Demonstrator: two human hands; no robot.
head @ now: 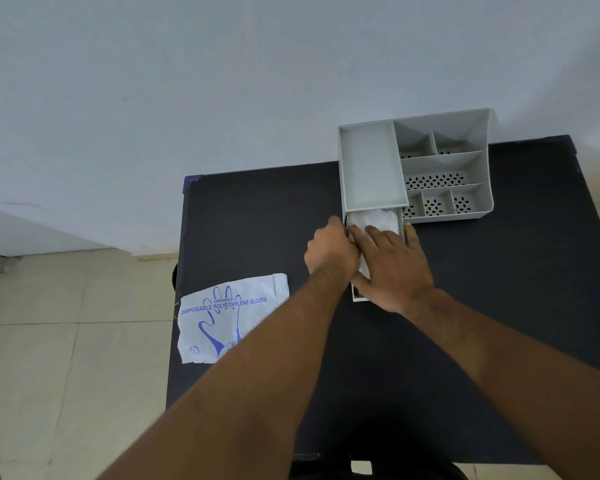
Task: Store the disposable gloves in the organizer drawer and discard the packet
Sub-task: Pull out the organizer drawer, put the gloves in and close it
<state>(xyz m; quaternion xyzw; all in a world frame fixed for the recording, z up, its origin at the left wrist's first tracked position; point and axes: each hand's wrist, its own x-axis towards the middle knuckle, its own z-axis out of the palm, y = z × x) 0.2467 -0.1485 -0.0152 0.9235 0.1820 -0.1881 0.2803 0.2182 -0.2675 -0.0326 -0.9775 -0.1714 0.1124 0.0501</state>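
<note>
A grey organizer [444, 164] with several compartments stands at the table's far edge. Its drawer [357, 296] is pulled out toward me at the front left. Thin white disposable gloves [378, 218] lie bunched inside the drawer. My right hand [395, 268] lies flat over the drawer, its fingers spread and pressing on the gloves. My left hand [331, 252] is curled against the drawer's left side, fingers at the gloves' edge. The torn white packet [229, 320], printed in blue with "Disposable Polyethylene Gloves", lies flat near the table's left edge.
The dark table [499, 306] stands against a pale wall [187, 81]. Beige tiled floor [66, 341] shows on the left, below the table's left edge. A dark chair or stool part [378, 465] shows at the near edge.
</note>
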